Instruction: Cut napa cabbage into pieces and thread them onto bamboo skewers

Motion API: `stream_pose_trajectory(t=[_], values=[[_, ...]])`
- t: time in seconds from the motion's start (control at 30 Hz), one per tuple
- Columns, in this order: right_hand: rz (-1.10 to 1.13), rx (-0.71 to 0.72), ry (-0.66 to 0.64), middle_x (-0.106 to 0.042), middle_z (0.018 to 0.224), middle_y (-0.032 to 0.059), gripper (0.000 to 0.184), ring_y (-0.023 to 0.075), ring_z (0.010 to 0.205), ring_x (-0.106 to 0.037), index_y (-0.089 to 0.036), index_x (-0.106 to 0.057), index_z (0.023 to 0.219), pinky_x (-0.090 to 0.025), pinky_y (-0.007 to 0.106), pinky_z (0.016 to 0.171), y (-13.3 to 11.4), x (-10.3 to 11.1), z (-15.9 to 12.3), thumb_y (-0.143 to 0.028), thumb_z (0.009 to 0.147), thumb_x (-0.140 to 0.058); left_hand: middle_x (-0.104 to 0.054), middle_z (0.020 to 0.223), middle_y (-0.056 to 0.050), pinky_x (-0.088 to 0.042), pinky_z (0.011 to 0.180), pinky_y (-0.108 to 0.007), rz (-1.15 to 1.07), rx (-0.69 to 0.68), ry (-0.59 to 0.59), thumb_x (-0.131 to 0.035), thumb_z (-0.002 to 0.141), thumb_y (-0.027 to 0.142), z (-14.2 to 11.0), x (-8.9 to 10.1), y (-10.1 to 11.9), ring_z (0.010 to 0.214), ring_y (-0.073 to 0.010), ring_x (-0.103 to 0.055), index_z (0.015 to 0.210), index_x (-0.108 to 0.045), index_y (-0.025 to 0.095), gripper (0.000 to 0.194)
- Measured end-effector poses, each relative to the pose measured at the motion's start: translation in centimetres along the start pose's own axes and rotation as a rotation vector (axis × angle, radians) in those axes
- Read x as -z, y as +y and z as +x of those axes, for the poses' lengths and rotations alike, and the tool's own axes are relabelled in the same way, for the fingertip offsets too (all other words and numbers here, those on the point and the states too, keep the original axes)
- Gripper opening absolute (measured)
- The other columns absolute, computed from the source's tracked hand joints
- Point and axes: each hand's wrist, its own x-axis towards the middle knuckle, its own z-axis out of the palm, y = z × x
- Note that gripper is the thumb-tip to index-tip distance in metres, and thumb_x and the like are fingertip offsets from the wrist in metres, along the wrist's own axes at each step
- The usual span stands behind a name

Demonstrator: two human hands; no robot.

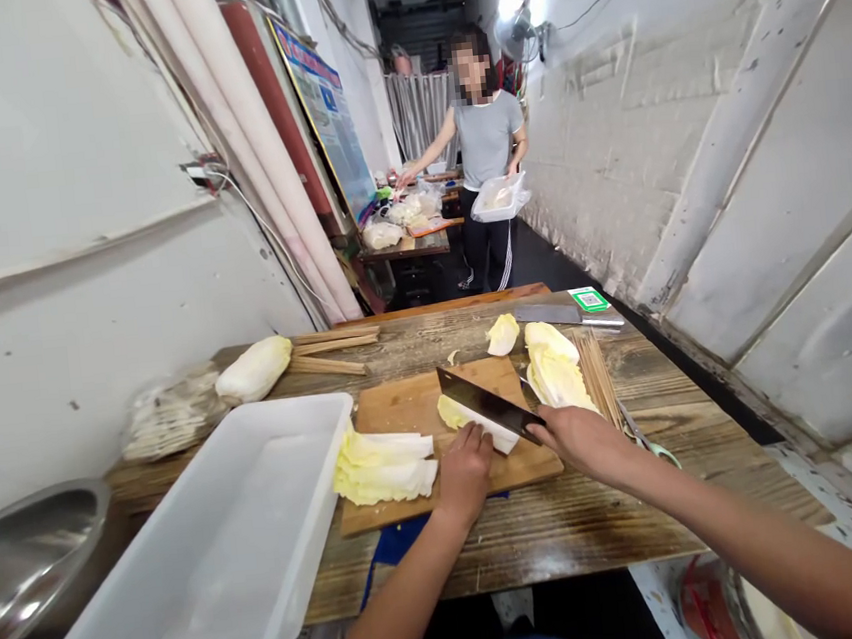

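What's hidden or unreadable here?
Head view:
Dark rectangular metal cleaver: handle mostly hidden by right hand.
Yellow-white cabbage under it: partly covered by blade and left hand.
Shiny round steel bowl: cut off by left edge.
Blue wall poster: print too small.

This is looking like the narrow preparation area of a small eatery or food shop. On the wooden surface (pixel 603 518) at lower centre, a cutting board (pixel 404 402) is lying beside a white tray (pixel 213 541), and thin wooden sticks (pixel 595 374) and a QR-code card (pixel 590 300) are lying right of centre. A steel bowl (pixel 34 558) is standing at lower left. At upper centre, a person (pixel 490 137) is holding a white container (pixel 495 210) near bagged goods (pixel 383 234).
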Motion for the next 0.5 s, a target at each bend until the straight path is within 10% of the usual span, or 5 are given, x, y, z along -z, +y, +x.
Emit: stream_pose_trajectory(t=[0.5], values=[[-0.047, 0.032, -0.116, -0.072, 0.093, 0.0159, 0.034, 0.0255, 0.09, -0.068, -0.013, -0.061, 0.101, -0.042, 0.029, 0.07, -0.5, 0.6, 2.3, -0.032, 0.1, -0.033, -0.066, 0.108, -0.017, -0.054, 0.094, -0.042, -0.054, 0.02, 0.017, -0.046, 0.089, 0.007, -0.2, 0.1, 0.4, 0.113, -0.0291, -0.057, 0.109, -0.065, 0.004, 0.027]])
